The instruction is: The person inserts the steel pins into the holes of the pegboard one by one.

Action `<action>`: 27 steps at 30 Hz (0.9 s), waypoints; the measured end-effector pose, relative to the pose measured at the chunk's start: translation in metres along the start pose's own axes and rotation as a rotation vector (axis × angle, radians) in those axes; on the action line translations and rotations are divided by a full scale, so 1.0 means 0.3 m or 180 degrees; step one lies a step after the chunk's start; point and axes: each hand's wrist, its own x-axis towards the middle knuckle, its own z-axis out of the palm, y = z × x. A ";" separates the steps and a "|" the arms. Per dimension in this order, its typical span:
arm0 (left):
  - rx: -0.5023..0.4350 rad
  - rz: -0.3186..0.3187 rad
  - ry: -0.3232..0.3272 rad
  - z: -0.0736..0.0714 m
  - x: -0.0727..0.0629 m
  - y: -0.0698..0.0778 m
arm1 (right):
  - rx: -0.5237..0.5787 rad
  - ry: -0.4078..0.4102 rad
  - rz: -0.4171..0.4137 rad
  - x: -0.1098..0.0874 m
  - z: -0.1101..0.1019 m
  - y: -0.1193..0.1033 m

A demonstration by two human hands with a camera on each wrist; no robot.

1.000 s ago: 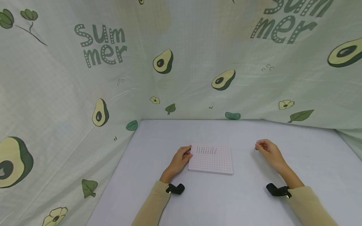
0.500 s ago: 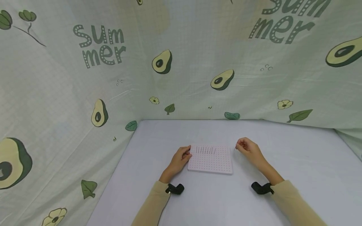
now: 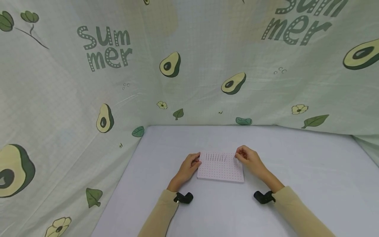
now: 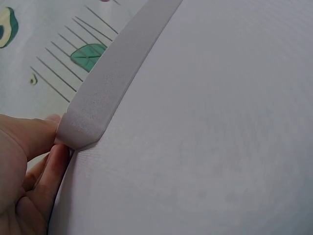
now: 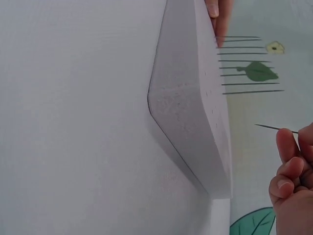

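A white board point(image 3: 220, 171) with a grid of small holes lies on the table, and several thin dark needles point(image 3: 215, 157) stand in a row along its far part. My left hand point(image 3: 187, 167) grips the board's left edge; its thumb and fingers meet the corner in the left wrist view. Above the board's far right part, my right hand point(image 3: 250, 160) pinches one more needle point(image 5: 266, 127) between thumb and fingertip. That needle's pointed end shows free of the board in the right wrist view, apart from the standing row.
The board rests on a white table point(image 3: 311, 171). Behind and to the left hangs a pale cloth point(image 3: 198, 42) printed with avocados and leaves. Black wrist cameras point(image 3: 263, 197) sit at both cuffs.
My right hand has moved left with the needle, from the table's right side to over the board's far right part. My left hand has stayed on the board's edge.
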 end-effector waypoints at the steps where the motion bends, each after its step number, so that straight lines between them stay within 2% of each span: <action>1: -0.0002 -0.0003 0.0000 -0.001 0.000 0.000 | -0.0012 -0.0011 -0.0006 0.002 0.006 0.001; 11: 0.0039 0.0025 -0.0003 -0.003 0.001 -0.001 | -0.0179 -0.0111 -0.0109 0.008 0.049 0.017; 22: 0.0063 0.0111 0.0004 0.001 0.002 -0.008 | -0.0228 -0.0184 -0.0092 0.016 0.068 0.012; 27: 0.0046 0.0084 0.0018 -0.002 0.002 -0.004 | -0.0286 -0.0199 -0.0059 0.019 0.072 0.014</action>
